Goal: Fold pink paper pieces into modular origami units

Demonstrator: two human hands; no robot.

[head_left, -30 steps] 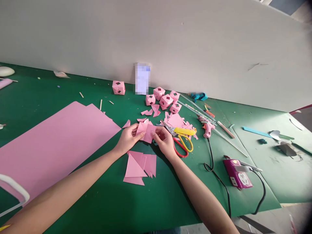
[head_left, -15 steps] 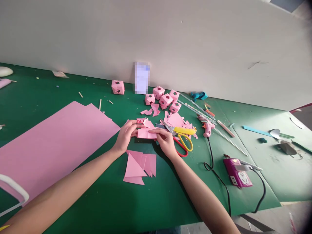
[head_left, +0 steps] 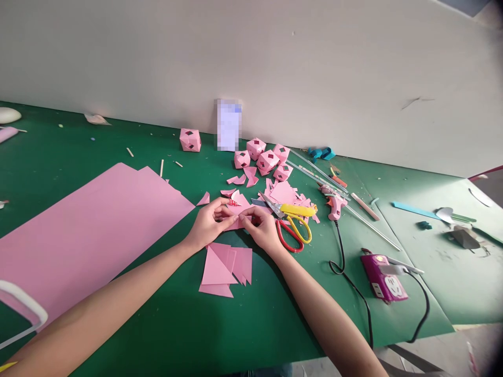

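Note:
My left hand [head_left: 210,224] and my right hand [head_left: 261,226] meet at the middle of the table, thumbs and fingertips pinching a small pink paper piece [head_left: 234,224]. Most of that piece is covered by the fingers. Just beyond it lie more pink paper scraps [head_left: 241,201]. Cut pink paper triangles [head_left: 220,267] rest in a loose overlapping pile nearer to me. Beside my right hand are red-handled scissors [head_left: 291,238] and a yellow utility knife [head_left: 298,210]. Several folded pink paper balls [head_left: 268,162] with diamond-shaped holes stand behind the scraps.
Large pink paper sheets [head_left: 94,220] cover the left side. To the right are a pink glue gun [head_left: 336,207] with its cord, clear glue sticks [head_left: 371,228] and a purple power socket [head_left: 383,277]. A blurred upright panel [head_left: 229,125] leans on the wall.
My left hand has moved right and slightly down, its fingers now closed against those of my right hand. The pink piece, flat and visible before, is now mostly covered.

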